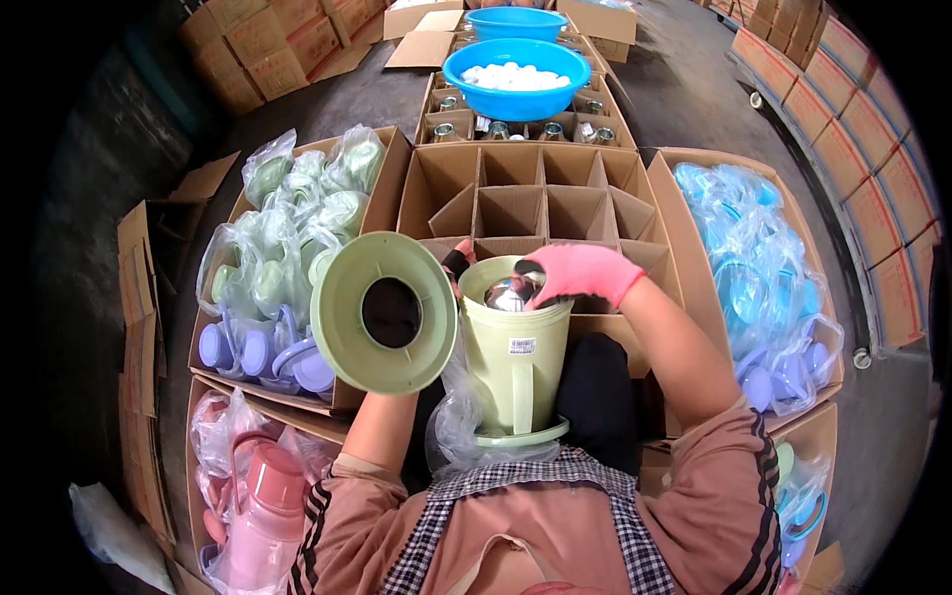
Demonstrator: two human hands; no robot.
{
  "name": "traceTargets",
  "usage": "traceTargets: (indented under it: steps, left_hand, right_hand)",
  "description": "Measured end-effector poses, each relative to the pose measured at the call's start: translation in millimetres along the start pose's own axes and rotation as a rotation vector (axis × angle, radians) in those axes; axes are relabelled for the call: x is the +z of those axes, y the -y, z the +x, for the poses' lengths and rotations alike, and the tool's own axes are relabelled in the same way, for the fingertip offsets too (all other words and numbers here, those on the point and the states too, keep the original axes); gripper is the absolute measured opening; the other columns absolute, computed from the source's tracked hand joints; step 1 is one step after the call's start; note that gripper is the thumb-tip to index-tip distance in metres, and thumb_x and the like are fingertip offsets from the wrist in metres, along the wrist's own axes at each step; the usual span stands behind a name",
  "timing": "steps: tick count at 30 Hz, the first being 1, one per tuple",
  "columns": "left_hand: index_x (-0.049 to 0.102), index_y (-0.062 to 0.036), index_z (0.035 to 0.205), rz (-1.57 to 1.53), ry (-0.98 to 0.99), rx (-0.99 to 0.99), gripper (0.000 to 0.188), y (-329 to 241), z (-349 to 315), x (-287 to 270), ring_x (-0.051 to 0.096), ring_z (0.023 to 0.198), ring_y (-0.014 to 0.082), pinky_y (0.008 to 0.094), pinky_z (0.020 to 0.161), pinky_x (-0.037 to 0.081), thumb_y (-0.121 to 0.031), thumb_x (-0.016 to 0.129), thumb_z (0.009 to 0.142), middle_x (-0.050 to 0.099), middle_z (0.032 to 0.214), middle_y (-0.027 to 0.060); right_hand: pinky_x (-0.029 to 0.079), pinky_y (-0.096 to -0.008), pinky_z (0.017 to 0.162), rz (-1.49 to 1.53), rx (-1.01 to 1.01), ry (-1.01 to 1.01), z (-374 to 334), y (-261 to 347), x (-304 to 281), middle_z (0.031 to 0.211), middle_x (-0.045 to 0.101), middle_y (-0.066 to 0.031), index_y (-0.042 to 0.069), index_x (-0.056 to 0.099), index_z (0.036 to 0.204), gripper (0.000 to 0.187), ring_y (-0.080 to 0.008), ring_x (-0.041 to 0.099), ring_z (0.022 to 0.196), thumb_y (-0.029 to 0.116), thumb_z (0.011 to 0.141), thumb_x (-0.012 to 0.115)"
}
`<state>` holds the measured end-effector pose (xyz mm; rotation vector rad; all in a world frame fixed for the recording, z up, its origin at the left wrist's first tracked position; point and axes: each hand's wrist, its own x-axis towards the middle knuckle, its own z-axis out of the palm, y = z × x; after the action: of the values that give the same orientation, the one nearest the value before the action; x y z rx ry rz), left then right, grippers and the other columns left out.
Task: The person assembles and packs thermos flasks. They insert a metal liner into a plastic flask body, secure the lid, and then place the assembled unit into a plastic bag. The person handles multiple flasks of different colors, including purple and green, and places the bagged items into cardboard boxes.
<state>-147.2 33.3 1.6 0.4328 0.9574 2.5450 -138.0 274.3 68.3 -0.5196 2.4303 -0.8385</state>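
A light-green thermos casing (511,372) with a side handle and a small label stands upright in front of my body. In its mouth sits a shiny silver liner (510,292). My right hand (585,273), in a pink glove, is closed on the liner's top, its fingers inside the casing's rim. My left hand (459,260) is mostly hidden; a few fingertips show at the casing's left rim. It grips a round light-green thermos part (428,297) with a dark central hole, raised left of the casing and covering my left wrist. Clear plastic wrap (458,416) hangs by the casing's lower left.
A divided carton (511,211) lies ahead. Bagged green parts (288,238) fill a left carton, blue ones (744,268) a right carton. A pink thermos (270,516) stands lower left. Farther ahead, a blue basin (516,103) holds small white pieces. Stacked boxes (873,149) line the right.
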Motion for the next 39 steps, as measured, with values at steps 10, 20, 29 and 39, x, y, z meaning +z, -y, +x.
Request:
traceTargets:
  steps: [10, 20, 29, 39]
  left_hand:
    - [0.043, 0.0013, 0.111, 0.44, -0.349, 0.55, 0.034, -27, 60, 26, 0.047, 0.103, 0.0232, 0.0352, 0.092, 0.034, -0.017, 0.048, 0.082, 0.049, 0.111, 0.015]
    - [0.027, -0.0032, 0.128, 0.755, 0.208, -0.023, 0.068, 20, 71, -36, 0.031, 0.118, 0.0191, 0.0285, 0.098, 0.024, -0.051, 0.044, 0.082, 0.032, 0.129, 0.0092]
    - [0.043, -0.0006, 0.112, 0.921, 0.097, 0.111, 0.053, 25, 32, -23, 0.034, 0.114, 0.0204, 0.0306, 0.095, 0.025, -0.047, 0.04, 0.085, 0.035, 0.126, 0.0121]
    - [0.045, -0.0042, 0.107, 0.926, -0.059, -0.013, 0.04, 31, 45, -40, 0.041, 0.1, 0.0148, 0.0281, 0.09, 0.03, -0.039, 0.034, 0.09, 0.047, 0.103, 0.0057]
  right_hand:
    - [0.04, -0.0284, 0.073, 1.425, -0.146, -0.465, 19, -12, -6, 0.104, 0.049, -0.0051, 0.004, 0.055, 0.1, 0.074, -0.0122, 0.045, 0.092, 0.07, 0.07, 0.041]
    - [0.042, -0.0268, 0.078, 1.15, -0.164, -0.776, 60, -101, 45, 0.092, 0.058, -0.0083, -0.002, 0.055, 0.096, 0.058, -0.0138, 0.053, 0.085, 0.052, 0.084, 0.039]
    - [0.039, -0.0226, 0.073, 0.928, -0.374, -0.812, 35, -71, 52, 0.086, 0.056, -0.0036, -0.003, 0.057, 0.09, 0.037, -0.0083, 0.049, 0.078, 0.033, 0.085, 0.049]
    - [0.043, -0.024, 0.072, 1.29, -0.078, -0.58, 57, -85, 43, 0.081, 0.057, -0.004, 0.0, 0.057, 0.086, 0.04, -0.0094, 0.052, 0.076, 0.04, 0.084, 0.049]
